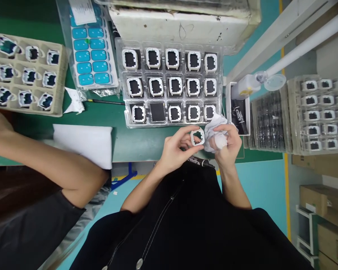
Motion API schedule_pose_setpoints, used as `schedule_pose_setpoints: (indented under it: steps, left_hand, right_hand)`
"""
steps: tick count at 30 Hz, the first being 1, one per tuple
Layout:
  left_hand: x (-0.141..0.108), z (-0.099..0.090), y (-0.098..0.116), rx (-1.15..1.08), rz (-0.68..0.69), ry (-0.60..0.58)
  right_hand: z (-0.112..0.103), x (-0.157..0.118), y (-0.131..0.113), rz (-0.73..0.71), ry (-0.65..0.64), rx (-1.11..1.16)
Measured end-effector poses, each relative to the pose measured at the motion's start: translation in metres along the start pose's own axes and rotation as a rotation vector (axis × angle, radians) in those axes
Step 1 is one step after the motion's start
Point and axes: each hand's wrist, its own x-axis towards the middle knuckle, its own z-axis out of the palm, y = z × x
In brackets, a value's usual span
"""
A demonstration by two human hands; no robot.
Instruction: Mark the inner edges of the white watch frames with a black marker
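Note:
Between the thumb and fingers of my left hand [176,147] is a small white square frame [193,139] with rounded corners and a cut-out middle. My right hand [227,148], closed, grips a crumpled white cloth [213,125] right beside the frame. Just beyond my hands lies a clear plastic tray [146,125] with rows of similar white frames, each on a dark pad. One pocket in its front row shows only the dark pad [157,112]. Below my left wrist is a black marker [198,161], partly hidden.
A co-worker's arm [50,161] reaches in at left, near a folded white cloth [84,144] and a beige tray [42,109] of parts. Blue pieces [86,67] lie in a bag behind. At right stand a white box [247,127] with markers and stacked trays [294,123].

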Motion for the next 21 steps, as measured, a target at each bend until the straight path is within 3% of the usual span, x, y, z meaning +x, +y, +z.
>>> schedule_pose_setpoints:
  steps: [4,8,21]
  left_hand:
    - [0.001,-0.002,-0.004,-0.013,-0.003,0.021]
    - [0.001,-0.003,-0.006,-0.017,-0.006,0.027]
    - [0.001,-0.002,-0.010,-0.031,-0.043,0.025]
  right_hand:
    - [0.001,0.006,-0.015,-0.129,-0.101,-0.118]
    - [0.001,0.008,-0.022,-0.255,-0.103,-0.180]
    - [0.006,0.010,-0.015,-0.325,-0.103,0.029]
